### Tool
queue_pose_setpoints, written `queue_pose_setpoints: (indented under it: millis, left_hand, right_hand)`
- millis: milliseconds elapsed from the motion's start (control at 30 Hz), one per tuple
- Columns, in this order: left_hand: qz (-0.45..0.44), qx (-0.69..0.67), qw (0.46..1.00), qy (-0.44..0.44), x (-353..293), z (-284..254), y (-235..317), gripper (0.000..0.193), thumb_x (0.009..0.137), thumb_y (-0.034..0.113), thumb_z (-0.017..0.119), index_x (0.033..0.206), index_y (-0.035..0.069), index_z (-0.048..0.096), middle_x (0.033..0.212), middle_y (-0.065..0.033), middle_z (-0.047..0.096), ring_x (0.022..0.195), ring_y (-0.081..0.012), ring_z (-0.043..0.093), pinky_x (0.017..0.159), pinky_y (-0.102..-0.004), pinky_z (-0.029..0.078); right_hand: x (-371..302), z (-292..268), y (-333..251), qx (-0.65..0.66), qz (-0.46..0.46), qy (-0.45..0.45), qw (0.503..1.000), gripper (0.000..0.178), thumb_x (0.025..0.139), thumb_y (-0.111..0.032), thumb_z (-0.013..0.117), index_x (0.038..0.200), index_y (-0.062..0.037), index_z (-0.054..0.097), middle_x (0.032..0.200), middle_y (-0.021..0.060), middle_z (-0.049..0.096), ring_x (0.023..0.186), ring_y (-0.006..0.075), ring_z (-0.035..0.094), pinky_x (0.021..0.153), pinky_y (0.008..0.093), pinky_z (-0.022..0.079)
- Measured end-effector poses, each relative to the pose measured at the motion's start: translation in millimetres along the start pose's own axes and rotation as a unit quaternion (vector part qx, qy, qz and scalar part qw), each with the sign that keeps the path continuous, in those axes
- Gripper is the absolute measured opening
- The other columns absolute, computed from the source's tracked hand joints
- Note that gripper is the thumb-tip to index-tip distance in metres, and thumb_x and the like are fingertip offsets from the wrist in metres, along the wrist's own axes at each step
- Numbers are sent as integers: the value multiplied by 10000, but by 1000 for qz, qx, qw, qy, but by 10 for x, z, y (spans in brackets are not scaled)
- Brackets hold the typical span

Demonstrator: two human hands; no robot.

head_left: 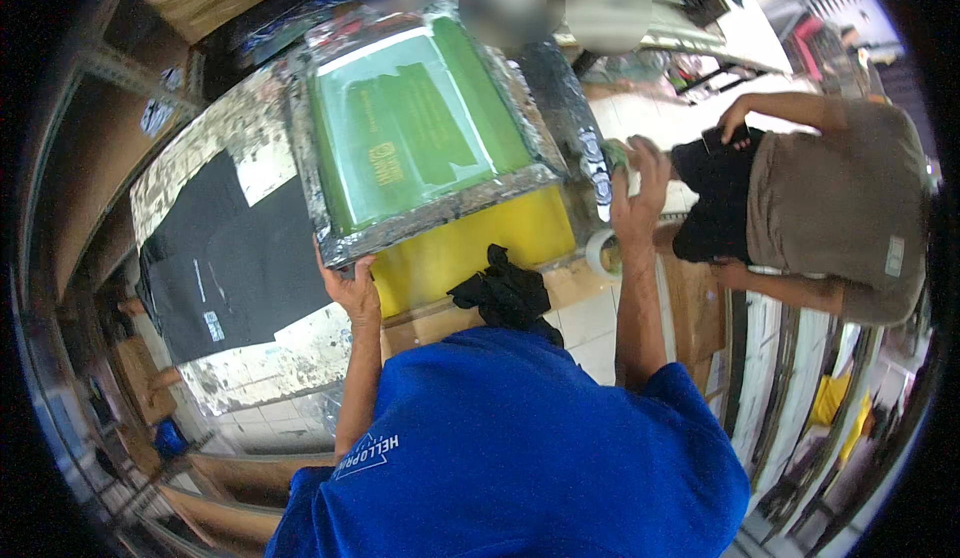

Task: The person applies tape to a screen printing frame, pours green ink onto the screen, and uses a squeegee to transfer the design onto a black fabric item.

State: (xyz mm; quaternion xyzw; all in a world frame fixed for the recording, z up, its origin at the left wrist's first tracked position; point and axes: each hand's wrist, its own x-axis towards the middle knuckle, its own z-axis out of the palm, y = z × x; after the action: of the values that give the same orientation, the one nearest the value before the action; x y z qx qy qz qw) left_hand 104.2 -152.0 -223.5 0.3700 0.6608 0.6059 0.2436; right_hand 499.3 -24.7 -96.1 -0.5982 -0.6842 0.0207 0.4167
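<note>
A screen printing frame (345, 241) with a green mesh (410, 128) and taped, ink-stained edges is tilted over a yellow board (480, 243). My left hand (353, 293) grips its near left corner, fingers on the edge. My right hand (642, 193) is raised to the right of the frame with fingers curled about a small greenish thing (614, 155), too blurred to name. Below that hand, a roll of tape (603, 255) stands at the table's edge. A crumpled black cloth (505, 288) lies on the near edge of the yellow board.
Left of the frame, black garment pieces (250, 268) lie flat on a paint-spotted table (280, 370). A co-worker in a brown shirt (840, 208) stands at the right, a dark phone-like object (728, 140) in one hand. Wooden shelving (95, 158) rises at the far left.
</note>
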Motion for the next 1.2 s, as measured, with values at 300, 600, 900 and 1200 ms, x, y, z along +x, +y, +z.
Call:
queue_pose_setpoints:
  millis: [300, 600, 900, 1200]
  left_hand:
    - [-12, -38, 999, 10, -38, 13, -128, 734, 812, -37, 727, 1482, -24, 427, 1298, -101, 602, 1150, -196, 562, 1020, -339, 418]
    - [33, -21, 999, -4, 37, 55, 24, 418, 872, -61, 666, 1268, -19, 539, 1186, -124, 628, 1059, -218, 597, 953, -339, 476]
    - [43, 40, 998, 13, 30, 109, -2, 368, 867, -57, 670, 1218, -18, 565, 1143, -113, 638, 1020, -210, 596, 923, -329, 476]
    - [18, 44, 999, -15, -21, 101, -188, 829, 797, -3, 778, 1517, -15, 366, 1375, -141, 504, 1206, -218, 525, 1044, -351, 424]
  right_hand:
    - [-185, -388, 443, -109, 124, 2, 986, 233, 855, -70, 688, 1087, -69, 704, 1070, 113, 692, 982, 290, 641, 891, 407, 507]
    - [-599, -154, 1307, -63, 239, -192, 950, 534, 711, -203, 801, 1210, -38, 709, 1047, 208, 669, 920, 381, 666, 828, 450, 532]
    - [-703, -28, 1605, -77, 154, -135, 976, 194, 723, -123, 774, 880, -12, 751, 927, 212, 699, 887, 389, 683, 806, 460, 530]
    - [-556, -413, 1602, -53, 150, -101, 982, 367, 778, 28, 693, 1144, 45, 700, 984, 201, 740, 883, 260, 720, 809, 348, 550]
